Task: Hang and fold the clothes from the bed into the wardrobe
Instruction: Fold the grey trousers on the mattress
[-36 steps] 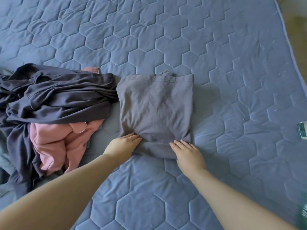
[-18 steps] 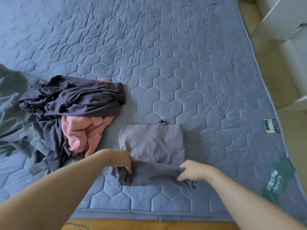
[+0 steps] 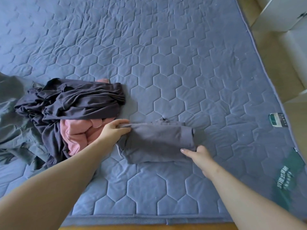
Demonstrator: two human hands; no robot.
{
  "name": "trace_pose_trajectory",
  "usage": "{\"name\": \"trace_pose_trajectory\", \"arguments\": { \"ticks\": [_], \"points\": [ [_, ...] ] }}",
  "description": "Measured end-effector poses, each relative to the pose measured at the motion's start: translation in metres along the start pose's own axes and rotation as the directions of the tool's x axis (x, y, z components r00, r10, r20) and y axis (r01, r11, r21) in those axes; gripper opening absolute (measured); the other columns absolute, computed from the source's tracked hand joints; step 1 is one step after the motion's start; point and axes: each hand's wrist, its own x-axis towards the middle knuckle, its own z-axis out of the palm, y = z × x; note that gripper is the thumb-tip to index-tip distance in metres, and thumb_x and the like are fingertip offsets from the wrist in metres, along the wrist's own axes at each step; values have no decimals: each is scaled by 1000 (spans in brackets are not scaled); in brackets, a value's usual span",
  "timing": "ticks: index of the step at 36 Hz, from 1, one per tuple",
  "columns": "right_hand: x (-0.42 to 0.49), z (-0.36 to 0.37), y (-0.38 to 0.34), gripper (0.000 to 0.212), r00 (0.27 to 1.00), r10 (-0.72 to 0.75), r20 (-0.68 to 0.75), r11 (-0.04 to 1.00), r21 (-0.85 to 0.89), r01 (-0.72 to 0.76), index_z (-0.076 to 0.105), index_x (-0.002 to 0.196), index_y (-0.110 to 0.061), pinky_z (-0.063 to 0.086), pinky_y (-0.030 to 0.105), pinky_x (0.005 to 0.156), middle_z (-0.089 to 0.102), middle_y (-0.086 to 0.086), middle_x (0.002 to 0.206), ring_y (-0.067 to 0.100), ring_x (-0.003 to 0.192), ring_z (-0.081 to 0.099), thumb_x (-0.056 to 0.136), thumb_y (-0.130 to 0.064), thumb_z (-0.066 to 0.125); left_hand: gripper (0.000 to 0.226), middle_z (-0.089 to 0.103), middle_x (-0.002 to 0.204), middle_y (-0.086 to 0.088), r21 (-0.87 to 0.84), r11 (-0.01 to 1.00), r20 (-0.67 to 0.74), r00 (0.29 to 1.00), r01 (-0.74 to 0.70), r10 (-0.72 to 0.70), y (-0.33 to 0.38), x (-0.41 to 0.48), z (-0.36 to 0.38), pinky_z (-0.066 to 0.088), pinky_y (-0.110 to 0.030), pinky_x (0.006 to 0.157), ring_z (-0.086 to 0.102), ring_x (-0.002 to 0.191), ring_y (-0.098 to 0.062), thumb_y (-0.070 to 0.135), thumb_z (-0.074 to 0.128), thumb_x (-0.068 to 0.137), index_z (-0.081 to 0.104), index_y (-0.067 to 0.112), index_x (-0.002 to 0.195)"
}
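A grey garment (image 3: 156, 143) lies folded into a short rectangle on the blue quilted mattress (image 3: 166, 63), near its front edge. My left hand (image 3: 114, 130) grips the garment's left end, thumb on top of the cloth. My right hand (image 3: 197, 154) holds its lower right corner, with one finger laid flat on the fabric. To the left sits a heap of loose clothes: a dark purple garment (image 3: 74, 103) lies over a pink one (image 3: 79, 135), and a dark green piece (image 3: 11, 113) reaches the left border.
White furniture (image 3: 282, 15) stands to the right of the bed, across a strip of tan floor. Green labels (image 3: 277, 120) are sewn on the mattress's right edge. The bed's wooden front edge (image 3: 149, 227) shows at the bottom.
Both hands lifted the garment's near edge and folded it over away from me, making it half as deep. The view has pulled back, so the bed's front edge shows.
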Motion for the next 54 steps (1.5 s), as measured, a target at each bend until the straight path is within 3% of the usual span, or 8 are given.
{"name": "trace_pose_trajectory", "arguments": {
  "ticks": [6, 12, 18, 25, 28, 32, 37, 54],
  "points": [
    [17, 13, -11, 7, 981, -47, -187, 995, 73, 62, 58, 84, -14, 42, 4, 52, 59, -6, 80, 7, 74, 54, 91, -15, 60, 100, 44, 126, 0, -28, 997, 10, 998, 66, -66, -20, 11, 9, 40, -33, 104, 48, 119, -17, 36, 81, 67, 22, 21, 145],
    [44, 30, -25, 9, 980, -84, -179, 996, 2, 85, 56, 98, -13, 37, 21, 76, 58, -3, 94, 13, 91, 53, 95, -21, 54, 51, 53, 78, -2, 331, 936, -36, 993, 121, -116, -45, 26, 16, 43, -28, 73, 54, 79, -22, 11, 73, 78, 49, 15, 123],
    [70, 31, -14, 12, 954, -69, -293, 997, -41, 60, 57, 93, -12, 35, 24, 76, 58, -2, 87, 16, 86, 53, 96, -21, 50, 24, 41, 62, -1, -57, 983, -104, 978, 175, -180, -56, 33, 13, 47, -37, 67, 43, 59, -17, 9, 67, 84, 60, 19, 105],
    [80, 43, -6, 25, 854, -219, -473, 783, -607, -136, 54, 108, -7, 41, 41, 80, 57, 16, 107, 38, 104, 54, 84, -9, 62, 41, 54, 103, -14, 793, 610, -211, 943, 12, 256, -51, 28, 33, 42, -38, 75, 53, 96, -35, 16, 65, 82, 52, 17, 121],
    [75, 54, -11, 50, 724, -657, -211, 457, -875, 160, 54, 121, -16, 41, 45, 86, 57, 15, 125, 33, 107, 54, 72, -11, 63, 44, 59, 110, -13, 880, 375, -16, 772, -290, 635, -52, 30, 53, 37, -48, 92, 48, 109, -33, 23, 55, 77, 49, 23, 120],
    [82, 70, 0, 51, 794, -583, 175, 138, -941, 308, 47, 127, -29, 32, 57, 98, 51, 5, 138, 31, 120, 51, 78, -42, 40, 50, 54, 133, -12, 872, 186, 287, 780, -453, 557, -62, 38, 71, 19, -56, 105, 43, 126, -43, 49, 41, 84, 41, 32, 130],
    [117, 75, 21, 59, 934, -313, 176, 112, -969, 220, 39, 141, -36, 22, 76, 92, 31, 5, 152, 35, 140, 27, 87, -60, 35, 58, 52, 135, -14, 905, 191, 293, 881, -381, 371, -87, 63, 79, 22, -65, 102, 42, 125, -49, 61, 35, 81, 50, 36, 131],
    [173, 82, 79, 65, 795, -593, 131, 101, -967, 235, 28, 140, -34, 25, 74, 92, 26, 5, 149, 32, 136, 25, 80, -60, 32, 62, 44, 141, -18, 926, 120, 293, 883, -357, 367, -127, 106, 97, 15, -65, 98, 25, 132, -40, 61, 33, 80, 33, 36, 136]
  ]
}}
